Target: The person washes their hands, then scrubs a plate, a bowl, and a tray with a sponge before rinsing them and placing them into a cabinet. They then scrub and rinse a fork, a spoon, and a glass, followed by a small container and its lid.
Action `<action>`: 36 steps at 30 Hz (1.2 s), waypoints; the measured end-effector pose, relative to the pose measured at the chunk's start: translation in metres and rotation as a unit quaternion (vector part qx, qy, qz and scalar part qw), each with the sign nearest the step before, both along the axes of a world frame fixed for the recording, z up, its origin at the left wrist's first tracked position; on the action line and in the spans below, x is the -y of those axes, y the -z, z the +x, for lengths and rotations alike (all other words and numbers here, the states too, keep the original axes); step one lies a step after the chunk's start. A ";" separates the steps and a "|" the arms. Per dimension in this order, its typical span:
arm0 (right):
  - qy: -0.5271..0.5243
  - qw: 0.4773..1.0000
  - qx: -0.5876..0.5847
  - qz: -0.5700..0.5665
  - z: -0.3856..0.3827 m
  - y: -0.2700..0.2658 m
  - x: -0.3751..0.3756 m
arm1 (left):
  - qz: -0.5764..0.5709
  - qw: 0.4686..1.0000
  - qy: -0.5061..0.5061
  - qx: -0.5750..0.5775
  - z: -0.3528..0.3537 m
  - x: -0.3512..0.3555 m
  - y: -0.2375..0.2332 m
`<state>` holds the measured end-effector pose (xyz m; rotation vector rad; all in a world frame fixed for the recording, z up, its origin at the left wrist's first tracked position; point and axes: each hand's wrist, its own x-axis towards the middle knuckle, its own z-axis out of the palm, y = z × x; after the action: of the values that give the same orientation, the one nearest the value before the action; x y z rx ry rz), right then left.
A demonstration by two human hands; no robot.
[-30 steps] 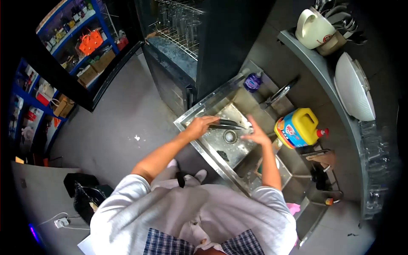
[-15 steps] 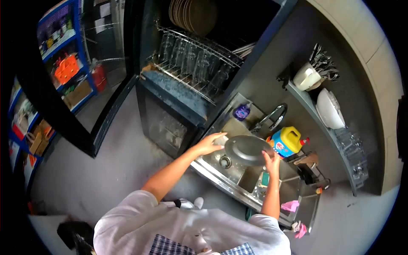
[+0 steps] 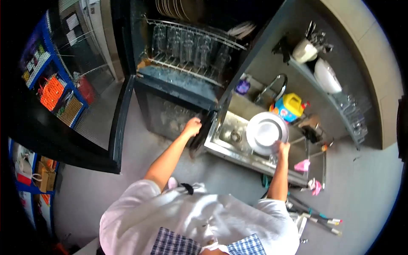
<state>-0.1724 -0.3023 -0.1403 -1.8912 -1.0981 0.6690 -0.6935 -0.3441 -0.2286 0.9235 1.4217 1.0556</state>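
My right hand point(image 3: 284, 148) is closed on the near right rim of a round, shallow metal dish point(image 3: 267, 132), which is held tilted over the steel sink point(image 3: 223, 146). My left hand point(image 3: 193, 126) is away from the dish, its fingers curled at the upper right edge of the lower glass cabinet door point(image 3: 165, 117). That door's dark side edge stands slightly out from the cabinet. The dish hides part of the sink basins behind it.
Upright glasses point(image 3: 187, 46) stand on a wire rack in the upper cabinet, whose door point(image 3: 121, 123) hangs open at left. Behind the sink are a faucet point(image 3: 280, 80) and a yellow-and-blue jug point(image 3: 289, 107). A shelf with a white bowl point(image 3: 327, 76) runs along the right wall.
My left hand has left the dish's side and moved left to the lower cabinet door. The dish, now in my right hand only, has turned its bright round face toward me.
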 end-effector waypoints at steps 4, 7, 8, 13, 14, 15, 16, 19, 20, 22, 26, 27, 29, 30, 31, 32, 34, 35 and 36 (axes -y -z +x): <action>0.029 0.904 0.427 -0.018 -0.060 -0.040 0.040 | -0.101 0.991 0.043 -0.070 0.004 -0.037 0.004; 0.033 0.999 0.020 0.007 -0.025 -0.038 0.053 | -0.033 0.985 -0.031 -0.169 0.017 -0.043 0.013; 0.049 0.998 -0.011 0.038 -0.016 -0.034 0.061 | 0.020 0.979 -0.016 -0.204 0.022 -0.045 0.021; 0.088 0.952 0.292 -0.005 -0.023 -0.049 0.094 | 0.124 0.945 0.037 -0.301 0.044 -0.027 -0.038; 0.088 0.953 0.290 0.007 0.009 -0.021 0.091 | 0.121 0.938 0.039 -0.321 0.046 -0.026 -0.049; 0.112 0.951 0.287 -0.003 -0.012 -0.039 0.107 | 0.063 0.955 0.051 -0.287 0.047 -0.035 -0.034; 0.100 0.967 0.233 -0.014 -0.010 -0.039 0.114 | 0.021 0.965 0.040 -0.256 0.048 -0.044 -0.014; 0.133 0.991 0.026 0.021 -0.007 -0.041 0.130 | 0.130 0.971 -0.002 -0.203 0.055 -0.056 0.031; 0.153 0.988 -0.013 -0.012 0.000 -0.041 0.129 | 0.189 0.943 0.003 -0.272 0.057 -0.055 0.035; 0.123 0.963 -0.233 0.051 0.003 -0.038 0.128 | 0.062 0.980 0.088 -0.166 0.059 -0.053 0.011; 0.110 0.991 -0.079 -0.001 0.021 -0.007 0.094 | 0.070 0.967 0.130 -0.208 0.048 -0.052 -0.003; 0.093 0.956 0.277 -0.024 -0.007 -0.027 0.088 | 0.084 0.961 0.133 -0.229 0.046 -0.047 -0.002; 0.043 0.905 0.421 0.051 -0.010 -0.018 0.074 | 0.115 0.946 0.125 -0.277 0.040 -0.025 -0.019; 0.038 0.909 0.412 0.039 -0.001 -0.018 0.064 | 0.129 0.945 0.113 -0.280 0.039 -0.010 -0.014; 0.036 0.956 0.290 0.020 0.023 -0.005 0.051 | 0.113 0.951 0.117 -0.264 0.036 0.016 -0.024; 0.034 0.986 0.162 -0.003 0.043 0.004 0.042 | 0.097 0.956 0.123 -0.249 0.033 0.044 -0.033; 0.043 0.996 0.080 0.018 0.001 -0.034 0.053 | 0.144 0.944 0.038 -0.295 0.030 0.098 -0.014; 0.024 0.985 0.170 0.013 -0.011 -0.045 0.048 | 0.114 0.953 0.019 -0.279 0.027 0.133 -0.034; 0.005 0.966 0.259 0.002 -0.019 -0.044 0.043 | 0.098 0.969 -0.011 -0.226 0.022 0.157 -0.023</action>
<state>-0.1909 -0.3455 -0.0965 -2.1275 -1.4039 0.1572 -0.6717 -0.5009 -0.2060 1.3574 1.7203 1.0575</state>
